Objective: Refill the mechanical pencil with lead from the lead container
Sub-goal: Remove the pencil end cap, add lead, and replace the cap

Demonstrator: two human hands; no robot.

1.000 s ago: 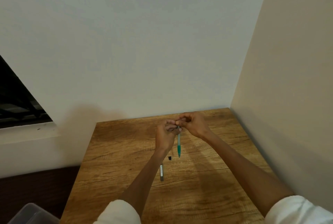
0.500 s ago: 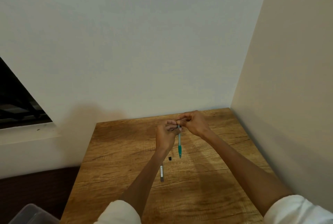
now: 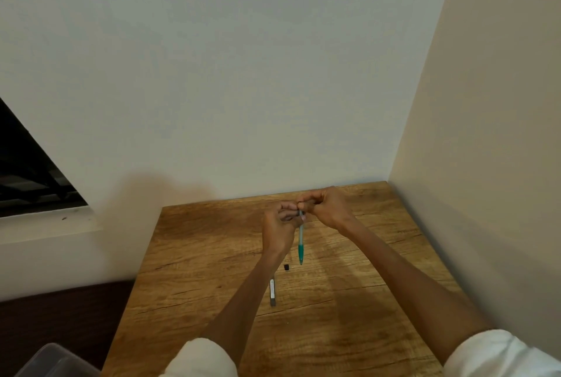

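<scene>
A teal mechanical pencil (image 3: pixel 300 243) hangs tip-down above the wooden table (image 3: pixel 194 255). My left hand (image 3: pixel 280 229) grips its upper barrel. My right hand (image 3: pixel 326 208) pinches at the pencil's top end with thumb and forefinger; whatever is between those fingertips is too small to see. The grey lead container (image 3: pixel 272 292) lies flat on the table beside my left forearm. A small black cap (image 3: pixel 286 267) lies on the table between the container and the pencil tip.
The table stands in a corner, with a white wall behind and a beige wall at its right edge. A dark window (image 3: pixel 27 176) is at the left. A clear plastic bin (image 3: pixel 51 361) sits low at the bottom left, off the table.
Both hands have stayed together at the pencil's top. The pencil has shifted only slightly; the container and cap have not moved.
</scene>
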